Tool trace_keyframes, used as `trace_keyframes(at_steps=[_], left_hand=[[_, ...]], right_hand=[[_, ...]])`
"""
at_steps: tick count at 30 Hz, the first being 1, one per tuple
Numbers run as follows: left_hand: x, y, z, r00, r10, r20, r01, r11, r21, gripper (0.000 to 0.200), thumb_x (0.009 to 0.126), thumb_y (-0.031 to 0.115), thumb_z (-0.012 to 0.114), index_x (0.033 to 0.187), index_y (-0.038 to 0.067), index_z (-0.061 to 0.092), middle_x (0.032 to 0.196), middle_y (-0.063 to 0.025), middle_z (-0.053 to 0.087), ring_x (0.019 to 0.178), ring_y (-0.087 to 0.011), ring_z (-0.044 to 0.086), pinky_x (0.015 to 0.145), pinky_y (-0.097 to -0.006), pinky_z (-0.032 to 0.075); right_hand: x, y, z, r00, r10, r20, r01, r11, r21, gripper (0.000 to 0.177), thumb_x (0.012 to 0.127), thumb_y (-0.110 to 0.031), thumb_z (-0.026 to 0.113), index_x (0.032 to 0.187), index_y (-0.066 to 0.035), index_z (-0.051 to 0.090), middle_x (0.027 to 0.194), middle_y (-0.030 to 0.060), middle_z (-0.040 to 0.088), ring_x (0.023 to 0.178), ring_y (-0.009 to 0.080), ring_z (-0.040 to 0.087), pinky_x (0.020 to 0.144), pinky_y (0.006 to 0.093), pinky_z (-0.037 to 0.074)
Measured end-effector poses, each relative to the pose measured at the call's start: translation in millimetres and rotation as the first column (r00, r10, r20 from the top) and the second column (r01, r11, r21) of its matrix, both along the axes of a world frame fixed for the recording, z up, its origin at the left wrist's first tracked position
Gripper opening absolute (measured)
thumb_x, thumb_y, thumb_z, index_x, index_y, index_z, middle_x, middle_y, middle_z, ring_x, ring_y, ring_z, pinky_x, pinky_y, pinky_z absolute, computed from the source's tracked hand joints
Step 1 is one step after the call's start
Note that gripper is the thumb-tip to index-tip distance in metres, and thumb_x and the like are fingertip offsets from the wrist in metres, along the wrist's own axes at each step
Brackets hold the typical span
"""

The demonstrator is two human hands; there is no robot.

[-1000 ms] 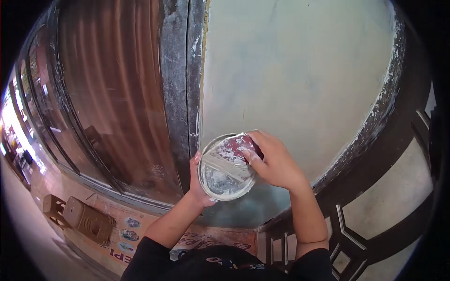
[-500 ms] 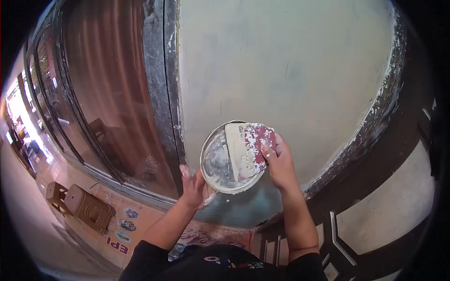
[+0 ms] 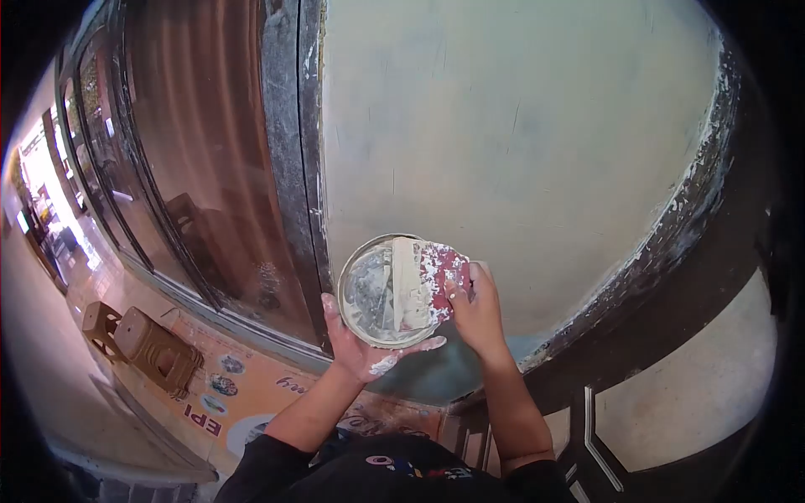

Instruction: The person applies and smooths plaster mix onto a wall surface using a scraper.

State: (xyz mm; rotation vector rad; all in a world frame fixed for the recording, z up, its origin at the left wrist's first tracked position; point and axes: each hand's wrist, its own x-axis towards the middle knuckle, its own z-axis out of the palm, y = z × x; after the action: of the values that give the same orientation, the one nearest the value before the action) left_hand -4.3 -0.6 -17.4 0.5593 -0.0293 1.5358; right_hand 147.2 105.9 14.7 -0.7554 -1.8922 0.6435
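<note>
The left hand (image 3: pixel 360 352), thumb and fingers spread wide, cradles the round container (image 3: pixel 365 298) by its lower rim, in front of the wall (image 3: pixel 520 193). Over the container, the right hand (image 3: pixel 482 314) pinches a red putty scraper (image 3: pixel 451 270), its blade loaded with pale paste. A pale layer covers most of the wall; bluish patches show through, and the lowest part looks uncoated.
</note>
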Motion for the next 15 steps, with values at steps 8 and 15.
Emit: trace_keyframes(at_steps=[8,15], left_hand=[[-17.4,3.9,-3.4,0.995,-0.086,0.048,0.085,0.996,0.013,0.092,0.078,0.069,0.05,0.15,0.019,0.021,0.153,-0.0127,0.025,0.137,-0.041,0.028,0.104,-0.0727,0.02],[-30.1,8.2,-4.9,0.992,-0.13,0.0,0.129,0.99,-0.061,0.086,0.082,0.068,0.045,0.149,0.018,0.024,0.15,-0.0138,0.031,0.132,-0.0406,0.037,0.103,-0.0705,0.026]], right_hand=[[-7.8,-14.9,15.2,0.986,-0.144,0.08,0.144,0.99,0.005,0.021,0.083,-0.017,0.059,0.1,-0.004,0.056,0.089,0.0145,0.062,0.087,0.0347,0.057,0.082,0.042,0.038],[-21.4,-17.7,34.9,0.99,-0.036,0.138,0.032,0.999,0.027,0.027,0.083,-0.015,0.058,0.107,-0.004,0.053,0.084,0.0157,0.064,0.076,0.0372,0.058,0.082,0.042,0.038]])
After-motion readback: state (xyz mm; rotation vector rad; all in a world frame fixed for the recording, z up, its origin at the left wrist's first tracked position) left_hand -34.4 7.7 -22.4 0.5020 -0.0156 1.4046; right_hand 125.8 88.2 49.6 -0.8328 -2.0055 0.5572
